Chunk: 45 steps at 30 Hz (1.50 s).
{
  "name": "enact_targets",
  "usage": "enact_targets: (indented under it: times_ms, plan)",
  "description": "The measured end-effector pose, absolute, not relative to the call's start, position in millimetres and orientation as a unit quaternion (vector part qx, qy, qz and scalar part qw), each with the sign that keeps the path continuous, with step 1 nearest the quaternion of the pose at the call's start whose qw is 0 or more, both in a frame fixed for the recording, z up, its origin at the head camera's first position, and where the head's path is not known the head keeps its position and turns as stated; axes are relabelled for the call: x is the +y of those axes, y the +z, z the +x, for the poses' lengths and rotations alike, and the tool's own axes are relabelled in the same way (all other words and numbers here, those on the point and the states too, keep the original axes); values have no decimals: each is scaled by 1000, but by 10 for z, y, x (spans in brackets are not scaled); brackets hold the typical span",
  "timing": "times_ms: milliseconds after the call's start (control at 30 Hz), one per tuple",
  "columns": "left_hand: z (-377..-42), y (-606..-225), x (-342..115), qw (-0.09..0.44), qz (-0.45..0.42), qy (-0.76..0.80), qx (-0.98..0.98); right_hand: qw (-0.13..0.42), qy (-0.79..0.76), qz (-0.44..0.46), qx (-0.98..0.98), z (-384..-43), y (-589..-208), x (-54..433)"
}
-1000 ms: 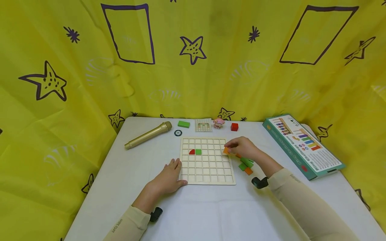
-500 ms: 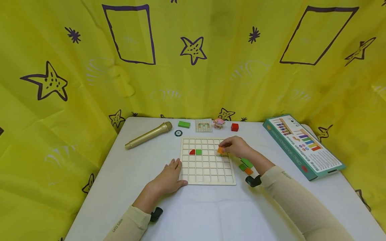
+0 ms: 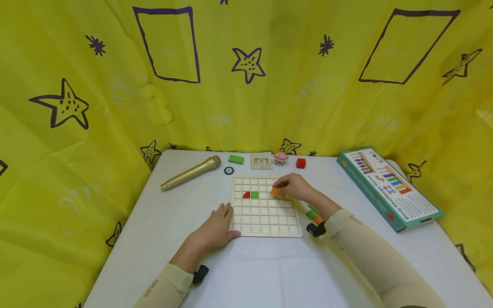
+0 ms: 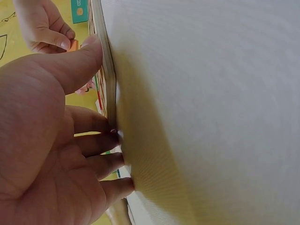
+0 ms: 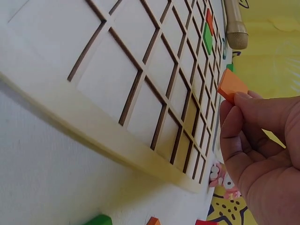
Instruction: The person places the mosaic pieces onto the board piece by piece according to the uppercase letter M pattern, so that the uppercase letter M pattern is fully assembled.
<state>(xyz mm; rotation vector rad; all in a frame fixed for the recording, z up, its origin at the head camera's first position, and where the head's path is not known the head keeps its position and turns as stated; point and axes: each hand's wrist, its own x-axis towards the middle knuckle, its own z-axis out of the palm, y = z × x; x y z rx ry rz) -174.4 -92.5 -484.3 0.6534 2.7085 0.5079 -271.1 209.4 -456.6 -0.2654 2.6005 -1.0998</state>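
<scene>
A pale wooden grid board (image 3: 265,214) lies on the white table. In one of its upper rows sit a red quarter-round tile (image 3: 247,195) and, to its right, a green square tile (image 3: 255,194). My right hand (image 3: 295,187) pinches an orange square tile (image 5: 231,86) between thumb and fingers, held over the board's upper right part, tilted and apart from the cells. My left hand (image 3: 216,226) rests at the board's left edge, fingers extended; in the left wrist view its thumb lies along the board's edge and its fingertips touch the table.
Right of the board lie loose green tiles (image 3: 311,214) and an orange tile (image 3: 318,219), partly behind the right wrist. Behind it are a gold microphone (image 3: 191,173), a round chip (image 3: 229,170), a green block (image 3: 236,159), a pattern card (image 3: 261,161), a pink figurine (image 3: 280,158), a red cube (image 3: 301,163) and a game box (image 3: 389,188).
My right hand has carried the orange tile leftward from the board's right edge to over its upper right cells. The left hand has stayed in place.
</scene>
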Motion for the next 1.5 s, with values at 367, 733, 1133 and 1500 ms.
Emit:
enact_targets:
  times_ms: [367, 733, 1133, 1500]
  plan:
    - [-1756, -4859, -927, 158, 226, 172, 946, 146, -378, -117, 907, -2794, -4641, 1954]
    - [-1732, -4873, -934, 161, 223, 170, 946, 159, -378, -115, 905, -2804, -4712, 1832]
    - [-1765, -4879, -944, 154, 231, 175, 945, 157, -360, -126, 911, -2849, -4704, 1757]
    - [-1764, -4896, -934, 155, 229, 170, 946, 156, -346, -135, 915, -2815, -4694, 1702]
